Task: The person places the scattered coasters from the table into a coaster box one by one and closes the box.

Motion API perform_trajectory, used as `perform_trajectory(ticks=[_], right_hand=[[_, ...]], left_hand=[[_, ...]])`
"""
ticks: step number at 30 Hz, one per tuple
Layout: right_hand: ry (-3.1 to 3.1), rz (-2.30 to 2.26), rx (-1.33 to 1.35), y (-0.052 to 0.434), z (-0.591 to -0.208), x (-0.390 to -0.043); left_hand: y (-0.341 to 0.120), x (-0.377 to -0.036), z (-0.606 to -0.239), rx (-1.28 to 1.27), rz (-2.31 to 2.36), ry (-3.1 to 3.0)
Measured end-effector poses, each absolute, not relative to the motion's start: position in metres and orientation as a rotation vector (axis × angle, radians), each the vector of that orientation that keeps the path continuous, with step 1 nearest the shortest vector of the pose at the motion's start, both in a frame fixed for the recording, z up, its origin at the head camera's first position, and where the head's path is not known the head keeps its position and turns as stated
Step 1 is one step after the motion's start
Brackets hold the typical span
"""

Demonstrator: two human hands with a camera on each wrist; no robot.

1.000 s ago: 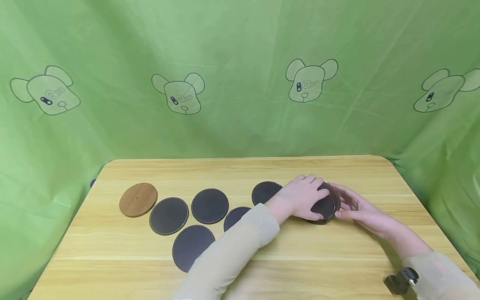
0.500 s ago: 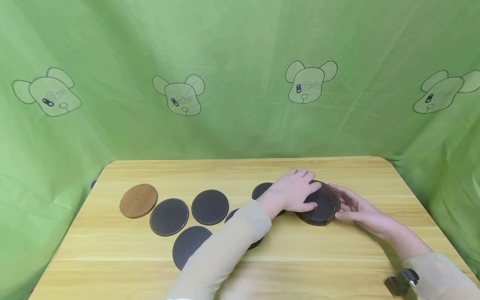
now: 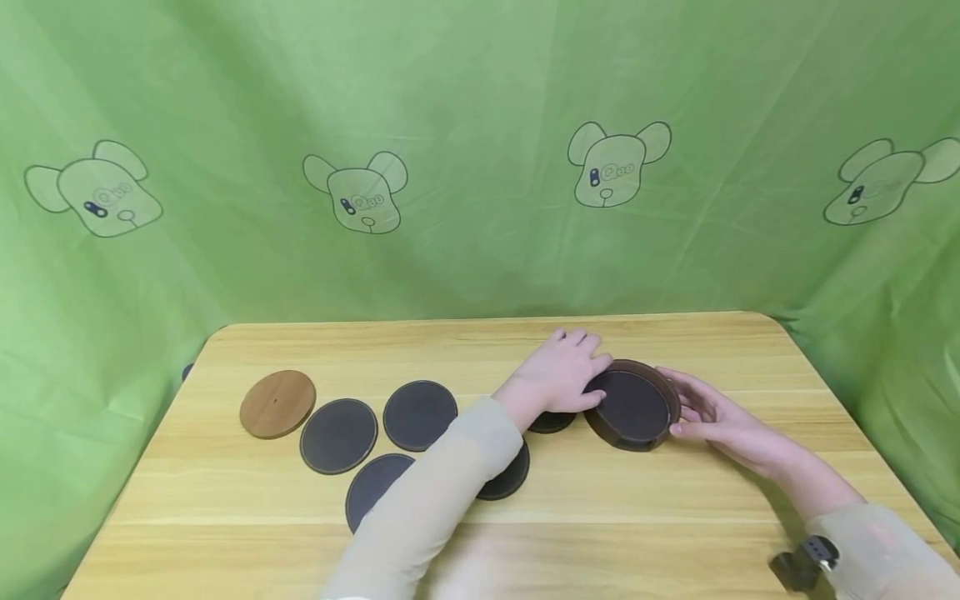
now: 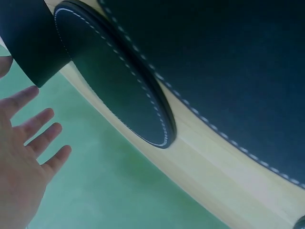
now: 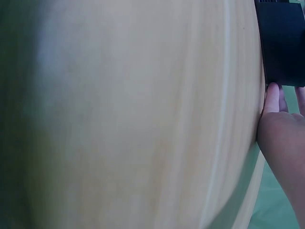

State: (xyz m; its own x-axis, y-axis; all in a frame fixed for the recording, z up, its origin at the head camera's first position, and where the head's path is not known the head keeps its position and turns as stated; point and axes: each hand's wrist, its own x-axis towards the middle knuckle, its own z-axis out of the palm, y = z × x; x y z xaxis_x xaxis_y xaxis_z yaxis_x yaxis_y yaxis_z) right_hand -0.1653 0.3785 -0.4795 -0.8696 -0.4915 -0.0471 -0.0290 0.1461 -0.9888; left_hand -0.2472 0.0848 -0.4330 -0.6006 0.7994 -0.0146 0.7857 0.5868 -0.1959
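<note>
My right hand (image 3: 712, 421) holds the right side of a round dark brown coaster holder (image 3: 651, 440), thumb at the front and fingers round the back. A black coaster (image 3: 633, 406) lies inside it. In the right wrist view, the fingertips meet the dark wall of the holder (image 5: 283, 47). My left hand (image 3: 558, 371) hovers at the holder's left rim with its fingers spread and nothing in them, as the left wrist view shows too. Under this hand a black stitched coaster (image 3: 551, 419) is partly hidden. Another black coaster (image 3: 506, 477) lies half behind the left sleeve.
Further left on the wooden table (image 3: 600, 542) lie several black coasters, among them a middle one (image 3: 420, 415), a left one (image 3: 339, 436) and one partly under the sleeve (image 3: 375, 492). A round brown wooden disc (image 3: 277, 404) is at the far left. Green cloth (image 3: 480, 250) hangs behind.
My left hand has drawn back leftward from the holder, uncovering the coaster inside it. The right hand stays in place on the holder.
</note>
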Motion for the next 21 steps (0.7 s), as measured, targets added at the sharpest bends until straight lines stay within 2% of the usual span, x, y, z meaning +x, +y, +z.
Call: perform_trajectory(ticks=[21], right_hand=[[2.066, -1.793, -0.507, 0.378, -0.480, -0.165]], left_hand=[[0.055, -0.247, -0.439, -1.353, 0.316, -2.759]])
